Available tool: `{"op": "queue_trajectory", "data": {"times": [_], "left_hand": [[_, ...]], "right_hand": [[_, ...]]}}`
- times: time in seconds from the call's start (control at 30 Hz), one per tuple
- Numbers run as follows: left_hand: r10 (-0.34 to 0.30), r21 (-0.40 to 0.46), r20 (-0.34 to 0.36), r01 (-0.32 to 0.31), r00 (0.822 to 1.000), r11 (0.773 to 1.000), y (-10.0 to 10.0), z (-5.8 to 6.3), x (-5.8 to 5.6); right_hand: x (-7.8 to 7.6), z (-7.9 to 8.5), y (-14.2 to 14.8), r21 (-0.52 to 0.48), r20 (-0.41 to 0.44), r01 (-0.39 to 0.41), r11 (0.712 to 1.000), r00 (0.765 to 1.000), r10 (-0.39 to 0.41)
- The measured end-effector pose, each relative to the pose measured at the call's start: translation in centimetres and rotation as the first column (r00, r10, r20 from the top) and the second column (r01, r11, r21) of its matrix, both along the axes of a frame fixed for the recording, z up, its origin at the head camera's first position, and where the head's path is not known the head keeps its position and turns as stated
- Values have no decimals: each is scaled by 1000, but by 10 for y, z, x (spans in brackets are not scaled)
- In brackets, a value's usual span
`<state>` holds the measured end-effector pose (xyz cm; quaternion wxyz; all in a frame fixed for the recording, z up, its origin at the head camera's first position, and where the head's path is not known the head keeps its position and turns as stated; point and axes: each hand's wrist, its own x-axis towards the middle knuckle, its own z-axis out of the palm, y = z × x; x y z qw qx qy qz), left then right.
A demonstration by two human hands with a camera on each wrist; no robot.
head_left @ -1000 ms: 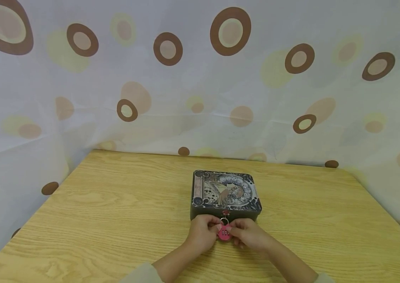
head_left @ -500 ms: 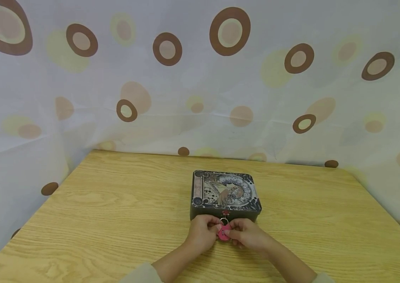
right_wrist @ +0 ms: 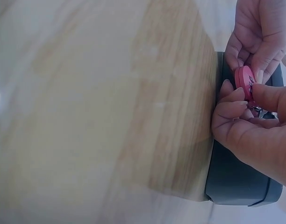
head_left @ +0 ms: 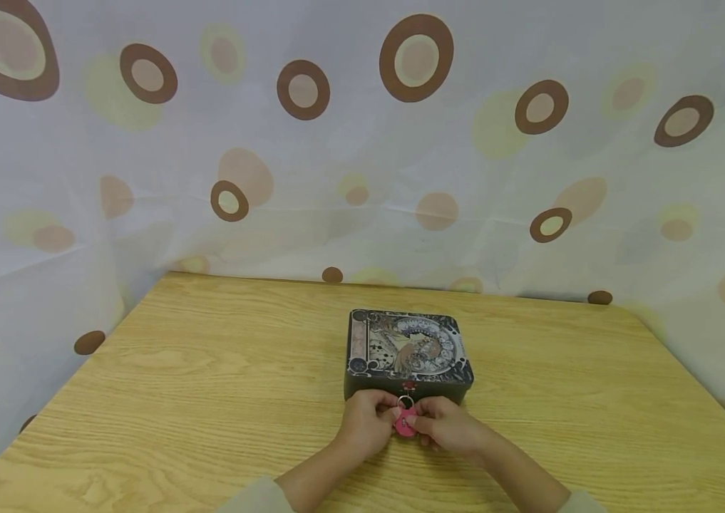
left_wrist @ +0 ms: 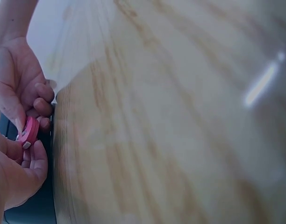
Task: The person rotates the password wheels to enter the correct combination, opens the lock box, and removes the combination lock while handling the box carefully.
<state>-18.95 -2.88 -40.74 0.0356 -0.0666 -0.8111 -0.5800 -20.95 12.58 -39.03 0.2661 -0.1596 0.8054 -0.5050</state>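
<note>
A pink combination padlock hangs by its metal shackle from the red clasp on the front of a dark tin box with an ornate picture on its lid. My left hand pinches the padlock's left side between thumb and fingers. From the right, my right hand grips it too, its thumb lying over the number dials. In the right wrist view the padlock shows its dials beside that thumb. Part of the box front is hidden behind both hands.
The box stands on a wood-grain table, toward its middle. Behind the table and along its sides hangs a pale curtain printed with brown, peach and yellow ovals.
My right thumb has moved left across the face of the padlock, covering more of the dials. The left hand and the box have stayed where they were.
</note>
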Motion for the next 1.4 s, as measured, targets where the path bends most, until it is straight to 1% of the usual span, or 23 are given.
{"op": "queue_trajectory", "data": {"times": [0.3, 0.5, 0.7, 0.87, 1.07, 1.3, 1.4], "left_hand": [[-3, -15, -24, 3, 1000, 1000, 0, 0, 1], [-9, -13, -17, 9, 1000, 1000, -1, 0, 0], [-18, 1, -1, 18, 1000, 1000, -2, 1, 0], [-21, 3, -1, 21, 1000, 1000, -2, 1, 0], [-21, 9, 2, 21, 1000, 1000, -3, 2, 1], [-14, 6, 3, 14, 1000, 1000, -2, 3, 1], [-8, -4, -7, 8, 1000, 1000, -2, 2, 1]], "right_hand": [[0, 2, 0, 14, 8, -9, 1000, 1000, 9], [-1, 1, 0, 9, 0, -13, 1000, 1000, 13], [-1, 0, -1, 10, -6, 12, 1000, 1000, -12], [-1, 1, 0, 7, 11, 39, 999, 999, -39], [-1, -1, 0, -4, 12, 23, 1000, 1000, -23], [-1, -3, -1, 17, -4, 25, 1000, 1000, -25], [-1, -2, -1, 18, -5, 21, 1000, 1000, -21]]}}
